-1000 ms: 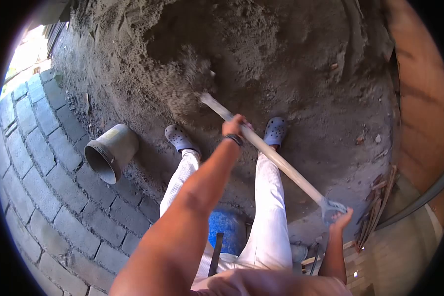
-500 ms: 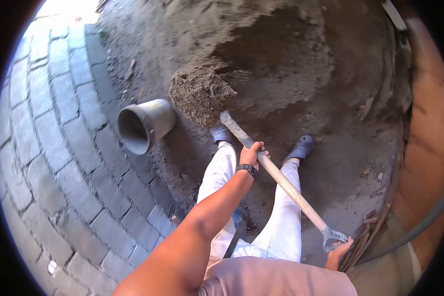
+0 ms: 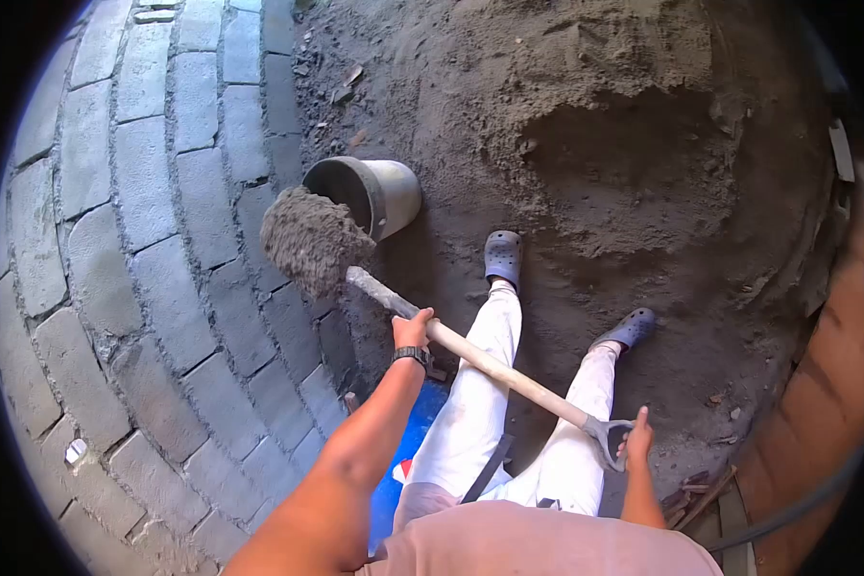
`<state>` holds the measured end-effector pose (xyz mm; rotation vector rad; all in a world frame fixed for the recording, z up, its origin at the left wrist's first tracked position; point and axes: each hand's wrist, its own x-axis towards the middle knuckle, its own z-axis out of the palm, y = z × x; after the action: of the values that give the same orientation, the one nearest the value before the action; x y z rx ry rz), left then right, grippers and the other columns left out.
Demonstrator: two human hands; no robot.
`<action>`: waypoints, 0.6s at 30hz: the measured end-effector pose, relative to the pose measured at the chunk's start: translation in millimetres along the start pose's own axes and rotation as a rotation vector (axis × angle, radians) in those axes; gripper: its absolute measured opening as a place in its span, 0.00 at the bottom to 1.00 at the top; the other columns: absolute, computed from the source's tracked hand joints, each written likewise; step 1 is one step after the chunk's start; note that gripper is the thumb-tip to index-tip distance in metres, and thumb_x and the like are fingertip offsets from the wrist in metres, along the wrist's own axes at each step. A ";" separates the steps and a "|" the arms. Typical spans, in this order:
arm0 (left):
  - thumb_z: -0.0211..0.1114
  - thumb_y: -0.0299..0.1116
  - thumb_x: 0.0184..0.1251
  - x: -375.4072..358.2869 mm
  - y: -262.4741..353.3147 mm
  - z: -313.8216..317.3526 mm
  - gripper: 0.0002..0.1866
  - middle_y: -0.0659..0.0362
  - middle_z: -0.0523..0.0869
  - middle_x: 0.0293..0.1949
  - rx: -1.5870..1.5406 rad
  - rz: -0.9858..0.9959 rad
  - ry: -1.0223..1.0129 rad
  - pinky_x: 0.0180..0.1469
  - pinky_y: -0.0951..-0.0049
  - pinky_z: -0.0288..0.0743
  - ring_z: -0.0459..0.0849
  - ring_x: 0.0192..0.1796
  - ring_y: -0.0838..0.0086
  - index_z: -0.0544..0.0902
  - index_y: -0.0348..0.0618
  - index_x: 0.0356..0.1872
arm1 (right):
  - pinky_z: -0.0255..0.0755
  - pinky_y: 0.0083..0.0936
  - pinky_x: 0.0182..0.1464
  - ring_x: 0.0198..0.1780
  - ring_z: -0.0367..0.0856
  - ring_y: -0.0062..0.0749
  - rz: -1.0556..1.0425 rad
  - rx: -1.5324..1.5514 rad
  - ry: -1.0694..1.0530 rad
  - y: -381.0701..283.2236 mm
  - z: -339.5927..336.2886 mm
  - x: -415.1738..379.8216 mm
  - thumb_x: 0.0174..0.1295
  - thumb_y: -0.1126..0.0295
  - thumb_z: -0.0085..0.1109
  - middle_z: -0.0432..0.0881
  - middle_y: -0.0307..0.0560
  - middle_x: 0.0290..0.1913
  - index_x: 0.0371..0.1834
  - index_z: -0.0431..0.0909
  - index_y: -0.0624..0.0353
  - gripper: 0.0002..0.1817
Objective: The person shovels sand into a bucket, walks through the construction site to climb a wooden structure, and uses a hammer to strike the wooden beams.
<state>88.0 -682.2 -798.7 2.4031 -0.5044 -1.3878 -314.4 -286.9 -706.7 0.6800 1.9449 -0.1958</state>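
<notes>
A shovel (image 3: pixel 494 369) slants across my legs, its blade hidden beneath a heap of damp sand (image 3: pixel 315 240). My left hand (image 3: pixel 414 329), with a dark watch on the wrist, is closed around the lower shaft near the metal socket. At the other end, my right hand (image 3: pixel 636 442) grips the D-shaped handle. Just behind the loaded blade is a grey bucket (image 3: pixel 394 195), its mouth facing left toward the blocks. The sand overlaps the lower part of the bucket's rim in this view.
A block wall (image 3: pixel 178 259) of grey blocks fills the left side. A dug-out sand pile (image 3: pixel 634 173) lies ahead of my feet in clogs (image 3: pixel 502 257). Something blue (image 3: pixel 408 451) is beside my left leg. Wood scraps (image 3: pixel 701 499) and a hose (image 3: pixel 806 504) are at lower right.
The loaded shovel has swung left, away from the sand pile, and its sand is now in front of the bucket's mouth. Both hands keep their hold, and the view has shifted.
</notes>
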 end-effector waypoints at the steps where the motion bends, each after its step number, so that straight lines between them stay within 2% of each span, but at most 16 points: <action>1: 0.78 0.24 0.58 2.7 5.5 -4.5 0.18 0.51 0.83 0.31 0.000 -0.002 0.008 0.33 0.49 0.88 0.89 0.33 0.58 0.74 0.36 0.39 | 0.73 0.32 0.25 0.23 0.80 0.32 0.001 -0.007 -0.005 3.7 6.3 14.8 0.76 0.33 0.44 0.76 0.44 0.24 0.43 0.81 0.60 0.36; 2: 0.79 0.23 0.56 7.4 12.0 -4.5 0.24 0.48 0.82 0.36 0.079 0.020 0.073 0.34 0.45 0.88 0.89 0.35 0.55 0.70 0.34 0.44 | 0.76 0.36 0.29 0.24 0.82 0.35 -0.081 -0.392 -0.161 5.8 13.4 32.2 0.75 0.33 0.45 0.80 0.47 0.27 0.48 0.83 0.63 0.38; 4: 0.82 0.23 0.53 5.9 17.3 4.1 0.36 0.41 0.80 0.47 0.241 0.067 0.194 0.37 0.36 0.88 0.89 0.41 0.50 0.62 0.32 0.55 | 0.79 0.43 0.39 0.28 0.87 0.42 -0.262 -0.873 -0.351 44.3 16.8 102.2 0.75 0.34 0.48 0.88 0.56 0.34 0.57 0.84 0.71 0.42; 5: 0.82 0.23 0.53 0.8 15.9 6.5 0.36 0.41 0.80 0.47 0.247 0.069 0.192 0.37 0.36 0.88 0.89 0.41 0.50 0.62 0.32 0.55 | 0.79 0.43 0.39 0.28 0.87 0.42 -0.259 -0.868 -0.353 49.4 10.1 105.7 0.75 0.34 0.48 0.88 0.56 0.34 0.57 0.84 0.71 0.42; 7: 0.83 0.33 0.51 -12.9 14.9 23.6 0.35 0.42 0.84 0.41 0.258 0.114 0.175 0.29 0.53 0.90 0.90 0.32 0.57 0.66 0.31 0.51 | 0.78 0.40 0.30 0.23 0.84 0.38 -0.272 -0.489 -0.359 50.7 -10.7 111.5 0.75 0.38 0.52 0.85 0.52 0.29 0.49 0.84 0.68 0.35; 8: 0.82 0.32 0.53 -28.0 18.0 37.8 0.29 0.44 0.83 0.39 0.143 0.163 0.147 0.29 0.53 0.89 0.89 0.31 0.57 0.70 0.34 0.45 | 0.73 0.34 0.21 0.17 0.78 0.32 -0.147 -0.290 -0.253 18.4 -24.6 70.3 0.75 0.42 0.56 0.80 0.47 0.24 0.38 0.80 0.60 0.28; 9: 0.82 0.32 0.53 -46.9 26.4 55.4 0.29 0.44 0.83 0.39 0.161 0.178 0.126 0.29 0.53 0.89 0.89 0.31 0.57 0.70 0.34 0.45 | 0.66 0.29 0.14 0.13 0.71 0.27 -0.306 -0.105 -0.186 19.3 -40.5 67.0 0.74 0.45 0.59 0.73 0.39 0.20 0.32 0.74 0.53 0.23; 11: 0.80 0.32 0.56 -98.8 48.0 104.8 0.21 0.51 0.81 0.32 -0.246 0.063 -0.166 0.28 0.54 0.86 0.86 0.27 0.60 0.73 0.39 0.37 | 0.66 0.29 0.18 0.15 0.70 0.25 -0.299 0.388 -0.084 21.1 -75.0 58.3 0.71 0.44 0.62 0.70 0.35 0.20 0.32 0.75 0.51 0.23; 12: 0.79 0.32 0.59 -135.5 61.2 146.8 0.16 0.56 0.77 0.26 -0.299 0.017 -0.120 0.26 0.56 0.82 0.81 0.23 0.62 0.74 0.43 0.30 | 0.66 0.29 0.22 0.18 0.69 0.24 -0.146 0.617 -0.149 30.4 -92.4 63.5 0.69 0.43 0.64 0.69 0.33 0.20 0.32 0.75 0.49 0.22; 13: 0.78 0.33 0.60 -138.3 51.3 183.0 0.16 0.59 0.75 0.23 -0.368 -0.035 -0.152 0.27 0.58 0.80 0.78 0.22 0.66 0.75 0.43 0.30 | 0.66 0.29 0.25 0.20 0.69 0.24 0.004 0.847 -0.215 45.8 -112.0 71.0 0.67 0.42 0.66 0.67 0.32 0.20 0.32 0.74 0.47 0.22; 14: 0.77 0.33 0.60 -143.6 37.1 220.3 0.15 0.59 0.75 0.24 -0.373 -0.053 -0.244 0.27 0.59 0.80 0.78 0.23 0.68 0.75 0.44 0.30 | 0.63 0.29 0.31 0.27 0.69 0.24 -0.046 0.951 -0.252 63.2 -126.0 77.9 0.63 0.42 0.68 0.70 0.32 0.25 0.34 0.75 0.45 0.21; 15: 0.76 0.33 0.61 -156.1 23.0 258.2 0.14 0.60 0.76 0.24 -0.378 -0.073 -0.335 0.28 0.61 0.79 0.77 0.23 0.69 0.75 0.44 0.30 | 0.63 0.29 0.31 0.27 0.69 0.24 -0.038 0.992 -0.224 85.2 -141.9 85.0 0.63 0.42 0.68 0.70 0.32 0.25 0.34 0.75 0.45 0.21; 17: 0.72 0.29 0.60 -213.5 -16.1 339.5 0.09 0.59 0.76 0.24 -0.222 -0.091 -0.451 0.28 0.63 0.79 0.76 0.23 0.69 0.77 0.43 0.30 | 0.65 0.29 0.34 0.32 0.71 0.25 0.086 1.189 0.084 138.0 -170.0 102.6 0.62 0.43 0.67 0.73 0.33 0.32 0.37 0.76 0.44 0.19; 18: 0.71 0.29 0.60 -232.9 -55.4 374.9 0.09 0.60 0.75 0.24 -0.157 -0.142 -0.533 0.30 0.63 0.80 0.76 0.23 0.69 0.77 0.44 0.31 | 0.66 0.31 0.36 0.35 0.72 0.25 0.095 1.220 0.155 184.4 -188.7 112.1 0.62 0.43 0.64 0.74 0.34 0.36 0.39 0.77 0.44 0.18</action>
<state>-340.1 -564.3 -824.9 1.9642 -0.3318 -2.0588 -397.7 -13.2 -687.6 1.5776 1.7805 -1.3574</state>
